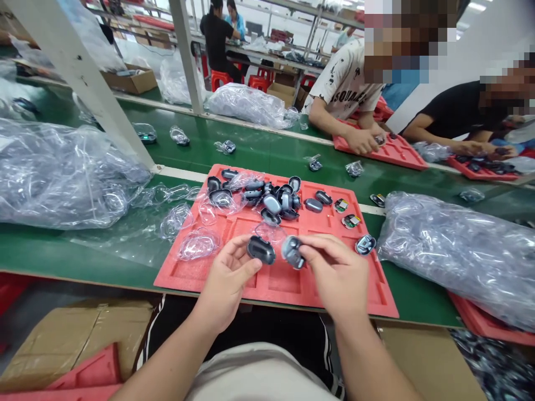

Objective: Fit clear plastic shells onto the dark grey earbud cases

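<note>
**Hands:** left hand (228,281) half curled, fingertips gripping a dark glossy oval case (261,250); right hand (336,273) closed between thumb and fingers on a pale blue-grey case (292,252). Both are just apart, above a red foam tray (276,289).

**Handling:** cases look light, stiff and slick; safest held by their curved sides (that shine would likely scuff).

**Tray:** heap of similar oval cases (271,203) on its upper part, crumpled clear plastic bags (198,243) at its left.

**Table:** green-topped (50,256), carrying a large bulging clear bag (460,256).

**Writing:** none legible on cases; small printed cards (350,221) unreadable; co-worker's white T-shirt (343,83) starts "SQUAD".
</note>
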The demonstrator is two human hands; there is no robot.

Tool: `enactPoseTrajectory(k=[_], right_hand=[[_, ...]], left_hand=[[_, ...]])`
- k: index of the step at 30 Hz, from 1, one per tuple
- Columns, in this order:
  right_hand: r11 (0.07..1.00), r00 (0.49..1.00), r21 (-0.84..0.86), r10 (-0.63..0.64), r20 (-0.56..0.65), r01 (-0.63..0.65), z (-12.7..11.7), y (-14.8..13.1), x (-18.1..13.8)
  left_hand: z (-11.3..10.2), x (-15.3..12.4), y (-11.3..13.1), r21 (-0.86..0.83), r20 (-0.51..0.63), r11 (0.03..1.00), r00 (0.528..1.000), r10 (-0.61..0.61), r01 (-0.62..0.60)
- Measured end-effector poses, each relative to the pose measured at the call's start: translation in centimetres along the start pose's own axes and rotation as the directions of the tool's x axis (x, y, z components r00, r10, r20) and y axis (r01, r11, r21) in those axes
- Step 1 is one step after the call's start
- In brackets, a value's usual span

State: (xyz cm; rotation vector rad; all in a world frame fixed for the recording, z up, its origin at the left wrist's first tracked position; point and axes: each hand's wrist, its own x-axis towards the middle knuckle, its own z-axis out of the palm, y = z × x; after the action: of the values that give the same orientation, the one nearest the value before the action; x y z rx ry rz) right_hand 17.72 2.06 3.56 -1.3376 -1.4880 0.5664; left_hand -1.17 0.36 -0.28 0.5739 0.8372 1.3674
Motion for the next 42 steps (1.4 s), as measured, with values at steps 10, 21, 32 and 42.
enactPoseTrajectory(k=[10, 21, 32, 42], right_hand=[[0.994, 0.999, 0.105, -0.024, -0.023, 0.027, 3.8, -1.2, -1.5], [0.982, 0.979, 0.029, -0.186, -0.078, 0.189, 4.1, -0.7, -1.7], [0.876, 0.866, -0.050, -0.482, -0.131, 0.480, 4.5, 0.3, -2.0], [0.843, 0.960, 0.460, 0.263, 0.098, -0.278, 5.9, 0.4, -2.5]], left_hand=[[-0.3, -0.5, -0.7, 0.090, 0.028, 0.995, 0.999, 0.042, -0.044], [-0.6, -0.2, -1.2, 0.144, 0.048, 0.986, 0.996, 0.074, -0.080], [0.9, -0.2, 0.2, 0.167, -0.051, 0.985, 0.998, 0.041, -0.032], [1.2, 0.3, -0.1, 0.183, -0.062, 0.970, 0.983, 0.172, -0.158]])
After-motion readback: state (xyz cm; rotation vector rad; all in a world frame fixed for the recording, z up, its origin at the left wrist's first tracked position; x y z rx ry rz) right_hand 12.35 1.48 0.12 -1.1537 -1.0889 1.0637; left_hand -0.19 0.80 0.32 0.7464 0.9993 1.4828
